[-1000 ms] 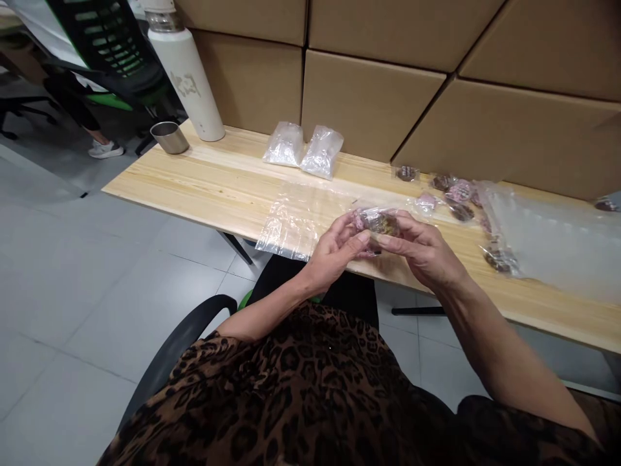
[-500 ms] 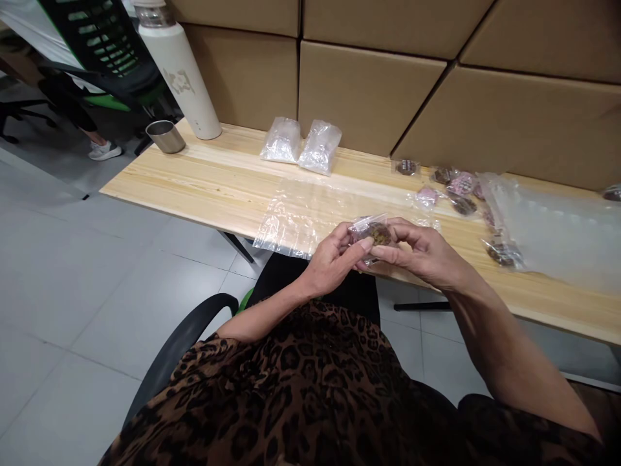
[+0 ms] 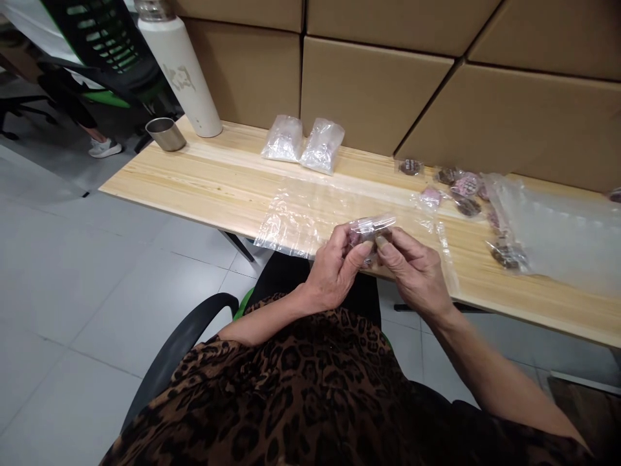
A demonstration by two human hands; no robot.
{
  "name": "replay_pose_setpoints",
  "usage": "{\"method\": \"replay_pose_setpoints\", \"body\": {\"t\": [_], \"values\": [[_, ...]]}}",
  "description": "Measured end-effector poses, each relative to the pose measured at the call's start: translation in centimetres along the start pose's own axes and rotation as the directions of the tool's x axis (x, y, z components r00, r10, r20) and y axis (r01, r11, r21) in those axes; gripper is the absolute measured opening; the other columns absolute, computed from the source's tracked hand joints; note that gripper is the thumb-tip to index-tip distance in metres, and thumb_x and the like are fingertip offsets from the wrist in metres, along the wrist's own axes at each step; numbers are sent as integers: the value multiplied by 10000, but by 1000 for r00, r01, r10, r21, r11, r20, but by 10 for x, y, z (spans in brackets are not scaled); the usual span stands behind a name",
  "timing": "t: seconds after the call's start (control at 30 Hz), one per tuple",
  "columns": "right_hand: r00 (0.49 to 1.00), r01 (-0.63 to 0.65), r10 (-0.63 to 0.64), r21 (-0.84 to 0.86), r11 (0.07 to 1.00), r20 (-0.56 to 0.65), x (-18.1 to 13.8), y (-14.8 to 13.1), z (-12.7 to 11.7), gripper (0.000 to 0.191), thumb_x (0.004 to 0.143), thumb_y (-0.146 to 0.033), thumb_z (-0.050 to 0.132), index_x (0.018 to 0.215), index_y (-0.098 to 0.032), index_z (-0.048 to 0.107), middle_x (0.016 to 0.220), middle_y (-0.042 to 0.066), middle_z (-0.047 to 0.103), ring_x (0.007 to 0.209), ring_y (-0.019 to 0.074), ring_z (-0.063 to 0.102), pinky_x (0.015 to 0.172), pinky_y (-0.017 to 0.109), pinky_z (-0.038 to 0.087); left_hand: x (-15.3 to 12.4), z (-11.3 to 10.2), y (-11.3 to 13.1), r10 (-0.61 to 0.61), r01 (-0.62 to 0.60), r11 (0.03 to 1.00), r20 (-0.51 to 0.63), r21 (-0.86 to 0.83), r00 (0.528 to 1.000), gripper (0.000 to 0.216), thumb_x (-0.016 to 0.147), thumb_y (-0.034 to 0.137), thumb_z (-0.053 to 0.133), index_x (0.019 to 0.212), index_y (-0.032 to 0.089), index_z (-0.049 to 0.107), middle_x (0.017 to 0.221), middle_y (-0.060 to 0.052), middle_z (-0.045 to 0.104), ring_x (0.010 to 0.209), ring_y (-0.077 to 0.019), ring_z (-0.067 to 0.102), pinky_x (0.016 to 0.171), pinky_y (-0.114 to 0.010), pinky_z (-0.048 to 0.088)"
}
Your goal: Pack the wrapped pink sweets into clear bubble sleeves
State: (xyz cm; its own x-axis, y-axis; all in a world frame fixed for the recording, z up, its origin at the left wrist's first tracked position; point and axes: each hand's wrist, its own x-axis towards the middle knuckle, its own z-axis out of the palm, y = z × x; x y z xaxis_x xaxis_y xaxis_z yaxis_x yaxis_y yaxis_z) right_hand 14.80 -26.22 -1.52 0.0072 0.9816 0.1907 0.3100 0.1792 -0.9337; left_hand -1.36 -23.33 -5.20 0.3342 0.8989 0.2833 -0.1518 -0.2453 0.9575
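Both hands meet at the near edge of the wooden table (image 3: 204, 178). My left hand (image 3: 337, 268) and my right hand (image 3: 412, 268) pinch a small clear packet (image 3: 371, 228) with a dark round piece inside. The packet is held upright between the fingertips, just above the table's edge. A flat clear plastic bag (image 3: 301, 217) lies on the table right behind my hands.
Two filled clear bags (image 3: 303, 139) rest by the cardboard boxes (image 3: 378, 90). Several small dark and pink packets (image 3: 458, 188) lie at the right beside a large plastic bag (image 3: 557, 236). A white bottle (image 3: 182, 68) and metal cup (image 3: 165, 134) stand far left. An office chair stands beyond.
My hands have drawn a little nearer to me and turned the small packet more upright. The view has shifted slightly.
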Motion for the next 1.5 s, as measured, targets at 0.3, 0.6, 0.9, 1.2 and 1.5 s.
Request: {"method": "replay_pose_setpoints", "body": {"t": [0.3, 0.6, 0.9, 1.2, 1.5], "values": [[989, 125, -136, -157, 980, -57, -9, 3, 12, 325, 1059, -574, 543, 1249, -456, 779, 1187, 76, 686, 1174, 293, 659, 1038, 514, 598, -3, 0, 1, 55, -51, 990, -25, 129, 998, 548, 1079, 669, 392, 1340, 208, 532, 1217, -122, 691, 806, -147, 663, 796, -354, 599], [1000, -14, 14, 171, 985, -2, -3, -8, 5, 274, 951, -510, 771, 1120, -294, 766, 1061, 34, 709, 825, 163, 686, 699, 311, 649, -5, -3, 0, 27, -30, 997, 43, 67, 999, 471, 1091, 642, 403, 1288, 224, 493, 1015, -33, 667, 687, -111, 650, 660, -297, 570], [967, -164, 104, 252, 954, 233, 12, -9, -11, 299, 883, -478, 856, 1083, -265, 797, 961, 30, 774, 797, 179, 724, 767, 341, 646, -4, -6, 5, -23, 29, 998, 107, -53, 994, 506, 1097, 635, 388, 1312, 197, 522, 931, -25, 656, 641, -101, 644, 658, -290, 547], [984, -42, 132, -557, 830, 122, 68, -21, -45, 252, 804, -451, 854, 855, -215, 781, 883, 67, 742, 808, 219, 648, 755, 360, 504, -3, -45, 14, 85, -67, 986, -115, 150, 990, 630, 1068, 595, 517, 1606, 281, 426, 1354, -136, 689, 861, -151, 674, 837, -335, 582], [958, -61, 257, -783, 619, 129, 90, -14, -38, 248, 780, -413, 831, 752, -200, 706, 831, 60, 683, 720, 189, 562, 668, 326, 367, -4, -83, 7, 237, -144, 946, -314, 292, 919, 584, 1067, 552, 550, 1589, 301, 475, 1315, -100, 706, 831, -126, 657, 820, -308, 587]]}}
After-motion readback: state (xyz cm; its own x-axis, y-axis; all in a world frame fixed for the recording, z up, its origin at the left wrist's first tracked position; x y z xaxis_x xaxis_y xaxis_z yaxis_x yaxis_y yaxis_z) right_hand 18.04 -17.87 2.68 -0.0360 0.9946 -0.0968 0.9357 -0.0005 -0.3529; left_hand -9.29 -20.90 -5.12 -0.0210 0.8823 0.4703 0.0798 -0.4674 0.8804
